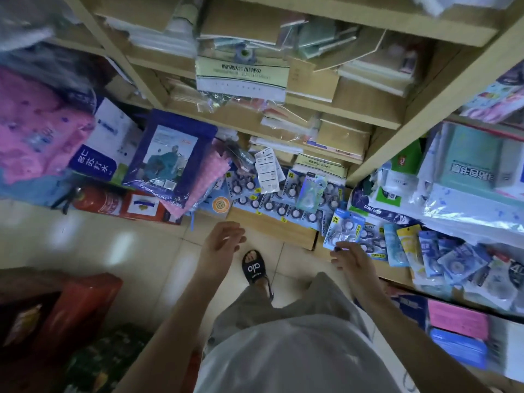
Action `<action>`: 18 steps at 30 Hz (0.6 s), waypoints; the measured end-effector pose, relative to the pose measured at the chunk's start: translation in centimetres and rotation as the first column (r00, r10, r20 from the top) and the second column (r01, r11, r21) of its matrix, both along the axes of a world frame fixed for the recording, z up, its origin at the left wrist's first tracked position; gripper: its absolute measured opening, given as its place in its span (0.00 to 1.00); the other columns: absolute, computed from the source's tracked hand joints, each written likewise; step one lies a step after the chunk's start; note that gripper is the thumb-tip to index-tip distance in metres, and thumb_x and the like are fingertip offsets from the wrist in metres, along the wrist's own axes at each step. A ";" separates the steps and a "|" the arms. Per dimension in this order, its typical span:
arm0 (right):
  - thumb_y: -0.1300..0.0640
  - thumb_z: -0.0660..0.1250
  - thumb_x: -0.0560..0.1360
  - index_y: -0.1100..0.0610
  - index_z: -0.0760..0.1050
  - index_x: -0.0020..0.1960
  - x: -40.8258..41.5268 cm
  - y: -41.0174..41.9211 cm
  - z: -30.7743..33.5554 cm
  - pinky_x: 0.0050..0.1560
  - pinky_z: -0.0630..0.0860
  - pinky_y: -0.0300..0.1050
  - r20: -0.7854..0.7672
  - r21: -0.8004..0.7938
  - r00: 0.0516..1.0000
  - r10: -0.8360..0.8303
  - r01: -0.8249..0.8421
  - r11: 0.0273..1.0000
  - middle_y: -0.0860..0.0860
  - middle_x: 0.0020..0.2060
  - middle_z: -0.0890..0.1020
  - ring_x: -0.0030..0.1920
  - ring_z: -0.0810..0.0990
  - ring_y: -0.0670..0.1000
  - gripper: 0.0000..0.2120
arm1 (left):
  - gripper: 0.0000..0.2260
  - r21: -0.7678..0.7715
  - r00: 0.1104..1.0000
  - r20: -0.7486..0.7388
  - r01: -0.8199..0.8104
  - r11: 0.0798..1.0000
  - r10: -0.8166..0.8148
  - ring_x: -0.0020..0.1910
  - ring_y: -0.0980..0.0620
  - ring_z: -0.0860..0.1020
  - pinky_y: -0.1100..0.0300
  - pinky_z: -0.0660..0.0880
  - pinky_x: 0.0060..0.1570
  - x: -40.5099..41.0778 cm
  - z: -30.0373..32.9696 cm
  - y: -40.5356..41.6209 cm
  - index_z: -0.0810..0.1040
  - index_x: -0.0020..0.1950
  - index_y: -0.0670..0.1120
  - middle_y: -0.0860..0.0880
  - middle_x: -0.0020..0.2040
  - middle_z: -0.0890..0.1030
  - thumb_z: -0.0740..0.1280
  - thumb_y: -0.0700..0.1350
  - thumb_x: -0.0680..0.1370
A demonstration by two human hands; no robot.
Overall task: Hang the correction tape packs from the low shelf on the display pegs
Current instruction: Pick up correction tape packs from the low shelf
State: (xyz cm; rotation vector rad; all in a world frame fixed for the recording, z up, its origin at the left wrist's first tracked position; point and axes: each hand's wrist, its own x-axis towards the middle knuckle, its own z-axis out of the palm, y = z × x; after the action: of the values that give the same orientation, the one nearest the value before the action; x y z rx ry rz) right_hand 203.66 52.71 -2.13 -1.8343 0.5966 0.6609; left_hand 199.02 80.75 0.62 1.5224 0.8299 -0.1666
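Reaching low | right hand (350, 258) fingertips pinching a correction tape pack (344, 226) — upright, just above | left hand (222, 241) open, empty, farther.

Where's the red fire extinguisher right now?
In the head view it lies on its side at far left, the red fire extinguisher on the tiled floor, under the purple plastic-wrapped package and left of the correction tape packs.

Correction tape packs (279, 191) lie overlapped on the low shelf (272, 225), under stacked paper goods (334, 137). More packs (436, 251) spread rightward. Fire extinguisher (96, 199) lies left on the floor (113, 245). Sandalled foot (255, 268) stands before the shelf.
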 end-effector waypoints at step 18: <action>0.49 0.72 0.77 0.56 0.54 0.82 19.5 7.7 -27.0 0.46 0.74 0.49 -0.168 -0.308 0.986 -0.002 -0.050 0.950 0.58 0.71 0.71 0.67 0.76 0.64 0.41 | 0.20 -0.005 0.955 -0.211 0.210 0.978 -0.206 0.57 0.50 0.79 0.64 0.73 0.42 16.5 -26.5 -0.1 0.73 0.73 0.42 0.43 0.66 0.81 0.71 0.43 0.82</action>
State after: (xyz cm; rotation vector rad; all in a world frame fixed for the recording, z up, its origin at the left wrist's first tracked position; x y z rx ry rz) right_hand 223.16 60.41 -29.16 -2.0942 0.8282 0.7762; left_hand 215.47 80.61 -25.90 1.6261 0.8374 -0.4846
